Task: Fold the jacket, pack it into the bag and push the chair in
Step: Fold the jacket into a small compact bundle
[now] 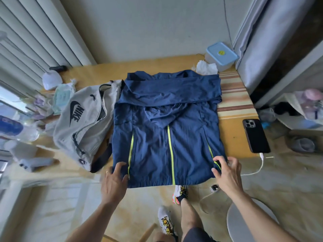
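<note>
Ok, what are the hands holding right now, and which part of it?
Both hold the blue jacket at its bottom hem: the left hand at the near left corner, the right hand pinching the near right corner.

Black phone (256,136) face down at the table's (232,142) right edge with a white cable (258,167) plugged in, blue-lidded container (221,55) and crumpled tissue (207,68) at its far right corner, white lamp base (51,81) at its far left.
</note>
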Tool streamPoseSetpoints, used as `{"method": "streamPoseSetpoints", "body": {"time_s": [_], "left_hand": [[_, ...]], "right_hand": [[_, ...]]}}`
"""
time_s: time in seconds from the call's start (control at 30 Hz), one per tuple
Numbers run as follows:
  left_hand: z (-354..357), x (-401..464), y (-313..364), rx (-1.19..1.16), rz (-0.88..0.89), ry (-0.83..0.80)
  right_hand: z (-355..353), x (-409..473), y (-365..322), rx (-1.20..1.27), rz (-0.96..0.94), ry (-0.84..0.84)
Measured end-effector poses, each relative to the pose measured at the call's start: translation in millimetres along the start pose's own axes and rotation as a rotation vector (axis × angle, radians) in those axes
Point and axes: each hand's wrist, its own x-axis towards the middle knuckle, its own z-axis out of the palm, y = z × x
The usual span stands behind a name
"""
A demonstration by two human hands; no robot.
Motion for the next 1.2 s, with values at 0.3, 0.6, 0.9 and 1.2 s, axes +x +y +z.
{"method": "streamPoseSetpoints", "body": {"time_s": [0.3,0.6,0.9,1.2], "left_hand": [[-39,-19,5,-0.395,0.014,0.081],[-139,-28,40,-0.79,-0.067,0.021],[-145,159,120,-1.449,-0.403,-0.191],[-98,313,181,-1.058,-0.338,0.034]], "right_hand": [[-53,5,-1,0.267,0.161,-0.169],[-180,19,-1,0.538,0.117,0.035],[-164,217,-21,1.393,0.78,-0.071],[-102,340,-65,0.801,0.491,0.066]]}}
